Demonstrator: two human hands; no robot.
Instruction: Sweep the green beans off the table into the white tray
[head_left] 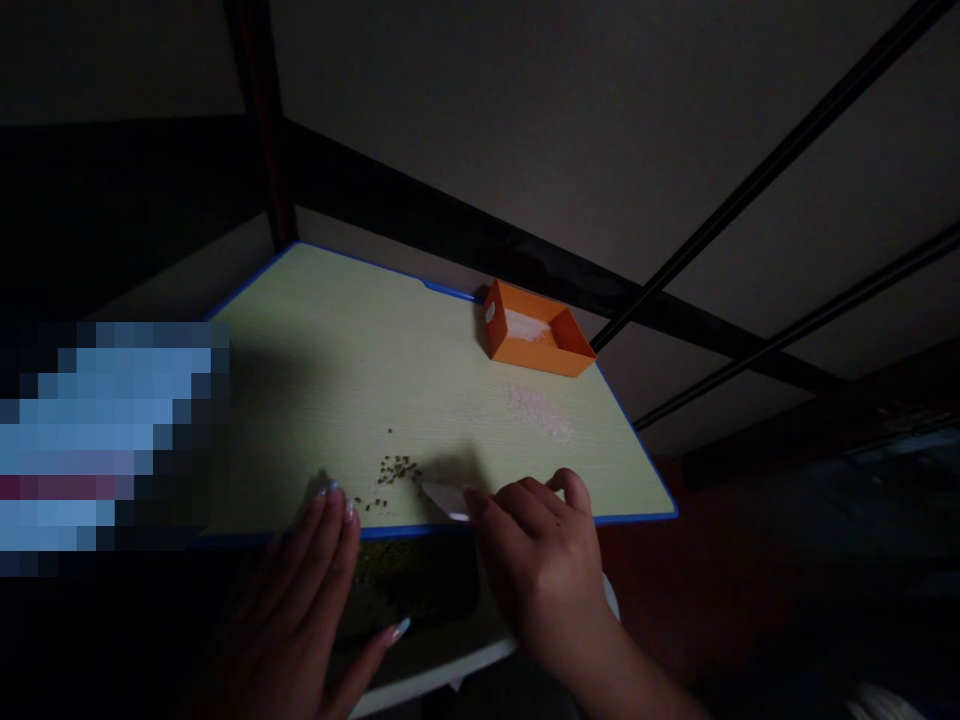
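Observation:
My right hand [541, 550] grips a thin white flat piece [448, 499], like a small card or scraper; its exact kind is unclear. The piece's tip touches or hovers just over the tabletop, beside small dark seeds or beans [397, 468]. On the other side of these seeds is my left hand [311, 580], fingers stretched out and thumb apart, with its fingertips at the front edge of the pale green table [330, 340]. Below that edge, between my hands, a dark container [457, 590] holds greenish grains [397, 565], partly hidden in shadow.
An orange box [536, 357] with white grains inside stands at the table's back right. A loose patch of white, rice-like grains [538, 411] lies in front of it. The table has a blue rim [637, 517]. Behind is a wall [480, 120] with dark bars.

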